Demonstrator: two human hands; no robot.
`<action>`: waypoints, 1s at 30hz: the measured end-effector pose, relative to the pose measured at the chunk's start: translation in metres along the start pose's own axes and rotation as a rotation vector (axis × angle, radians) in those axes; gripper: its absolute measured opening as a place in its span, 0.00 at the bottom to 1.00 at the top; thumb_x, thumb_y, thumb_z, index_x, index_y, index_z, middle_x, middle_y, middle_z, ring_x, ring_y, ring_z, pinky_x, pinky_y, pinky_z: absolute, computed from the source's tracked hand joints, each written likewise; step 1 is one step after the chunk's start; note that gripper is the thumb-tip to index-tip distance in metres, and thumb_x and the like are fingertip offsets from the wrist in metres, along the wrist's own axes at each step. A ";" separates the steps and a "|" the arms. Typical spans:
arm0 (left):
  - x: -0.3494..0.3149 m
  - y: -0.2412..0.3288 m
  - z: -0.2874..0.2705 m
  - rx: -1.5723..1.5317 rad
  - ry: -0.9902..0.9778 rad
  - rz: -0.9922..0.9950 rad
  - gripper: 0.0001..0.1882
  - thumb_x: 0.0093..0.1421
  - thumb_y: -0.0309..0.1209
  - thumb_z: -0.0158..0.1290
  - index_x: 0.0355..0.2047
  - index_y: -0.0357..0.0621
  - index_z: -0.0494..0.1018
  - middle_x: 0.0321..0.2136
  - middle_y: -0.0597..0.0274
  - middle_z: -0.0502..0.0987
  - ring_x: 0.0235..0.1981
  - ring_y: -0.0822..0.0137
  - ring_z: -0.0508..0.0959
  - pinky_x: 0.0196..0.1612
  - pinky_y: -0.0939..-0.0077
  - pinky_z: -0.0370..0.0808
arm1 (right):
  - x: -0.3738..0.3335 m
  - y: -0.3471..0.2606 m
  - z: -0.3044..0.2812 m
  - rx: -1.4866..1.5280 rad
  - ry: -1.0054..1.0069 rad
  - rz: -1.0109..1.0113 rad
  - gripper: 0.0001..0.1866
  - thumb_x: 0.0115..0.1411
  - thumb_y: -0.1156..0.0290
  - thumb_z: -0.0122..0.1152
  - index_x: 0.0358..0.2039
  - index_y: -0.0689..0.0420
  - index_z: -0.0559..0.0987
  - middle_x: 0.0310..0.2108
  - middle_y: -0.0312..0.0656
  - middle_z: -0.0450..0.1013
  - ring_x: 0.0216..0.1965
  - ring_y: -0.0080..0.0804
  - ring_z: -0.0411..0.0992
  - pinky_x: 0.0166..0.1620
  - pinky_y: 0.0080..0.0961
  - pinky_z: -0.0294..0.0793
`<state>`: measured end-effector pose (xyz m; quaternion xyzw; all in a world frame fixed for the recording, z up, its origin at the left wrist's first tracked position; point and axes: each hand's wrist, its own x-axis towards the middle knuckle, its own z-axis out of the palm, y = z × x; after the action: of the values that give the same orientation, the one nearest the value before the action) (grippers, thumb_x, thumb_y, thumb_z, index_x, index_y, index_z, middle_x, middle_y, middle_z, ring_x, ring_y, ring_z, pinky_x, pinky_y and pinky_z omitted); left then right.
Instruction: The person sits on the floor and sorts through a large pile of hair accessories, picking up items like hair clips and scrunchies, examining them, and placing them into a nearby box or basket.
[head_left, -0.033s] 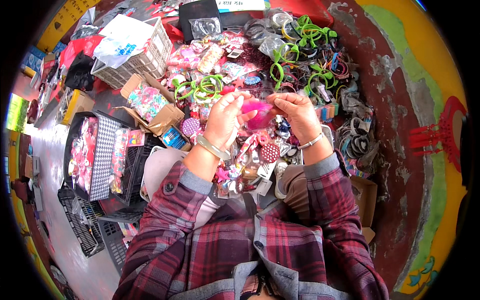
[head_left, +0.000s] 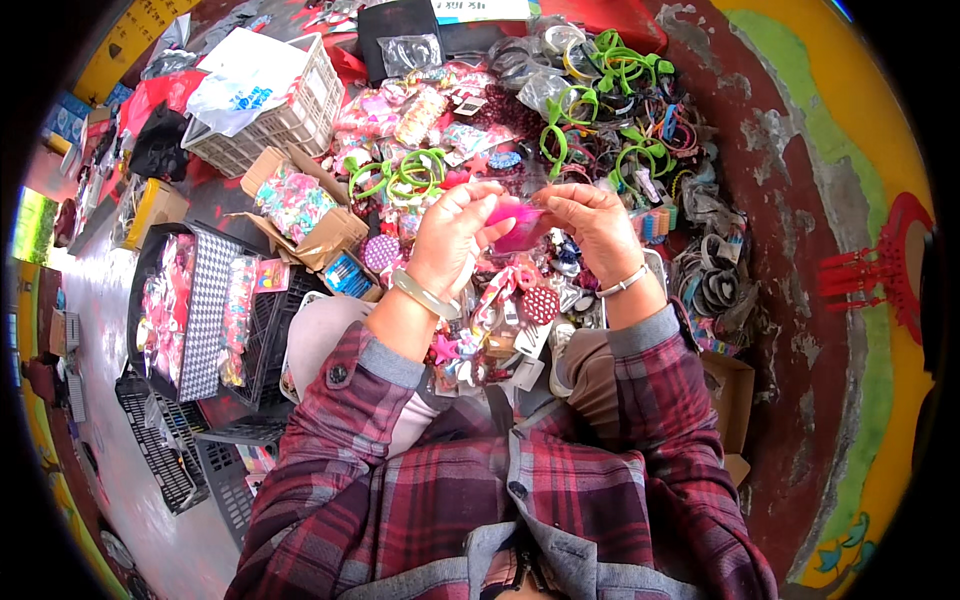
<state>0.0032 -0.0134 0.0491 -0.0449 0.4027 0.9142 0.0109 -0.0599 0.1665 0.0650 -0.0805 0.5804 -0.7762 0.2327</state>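
Left hand (head_left: pixel 452 238) and right hand (head_left: pixel 597 226) pinch pink packet (head_left: pixel 520 232) near its upper edge. Judged step: working that edge; next move needs steady fingertips.

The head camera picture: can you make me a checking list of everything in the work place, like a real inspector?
Surface: mostly hidden by a pile of small goods; grey floor shows at left.
Things in hand: a bright pink thing, exact kind unclear.
Clutter: green hoops, a pale crate, an open cardboard box.
Hands: left hand touches the pink thing; right hand pinches its upper edge.
Cables: nothing seen.
Surroundings: peeling painted wall at right.
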 end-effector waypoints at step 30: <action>-0.008 0.022 0.008 -0.046 -0.037 -0.059 0.07 0.59 0.25 0.41 0.34 0.39 0.69 0.34 0.56 0.75 0.26 0.74 0.75 0.23 0.85 0.73 | -0.008 -0.010 0.001 0.007 -0.080 -0.093 0.07 0.55 0.76 0.50 0.29 0.61 0.77 0.24 0.31 0.72 0.23 0.15 0.66 0.29 0.12 0.65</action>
<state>0.0098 -0.0219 0.0717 -0.0398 0.3796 0.9233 0.0442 -0.0551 0.1713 0.0764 -0.1375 0.5636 -0.7843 0.2199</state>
